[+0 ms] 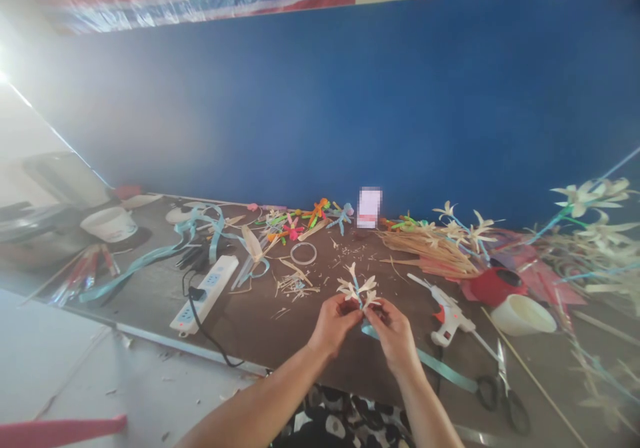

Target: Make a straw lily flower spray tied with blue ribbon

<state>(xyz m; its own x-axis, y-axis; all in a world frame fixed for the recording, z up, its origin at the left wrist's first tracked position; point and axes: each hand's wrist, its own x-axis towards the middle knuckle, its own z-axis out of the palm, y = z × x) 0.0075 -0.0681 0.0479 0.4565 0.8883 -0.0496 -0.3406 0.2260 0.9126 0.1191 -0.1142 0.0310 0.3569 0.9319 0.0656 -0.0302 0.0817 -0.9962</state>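
Close to the front edge of the table, I hold a small spray of cream-white artificial flowers (369, 284) on a blue-wrapped stem, blossoms upward. My left hand (331, 325) is closed, its thumb and fingers pinching the stem from the left. From the right, my right hand (394, 333) pinches at the same spot, also closed. A light blue ribbon (445, 371) runs from beside the right fingers across the table toward black-handled scissors (504, 388). The fingertips hide the exact point where stem and ribbon meet.
Right of my hands lies a white glue gun (450, 316), near a cream cup (524, 316) and a red rounded object (495, 285). A power strip (213, 291) with a black cord sits left. Finished flowers (590, 198) stand far right. Dried strips (430, 249) lie behind.
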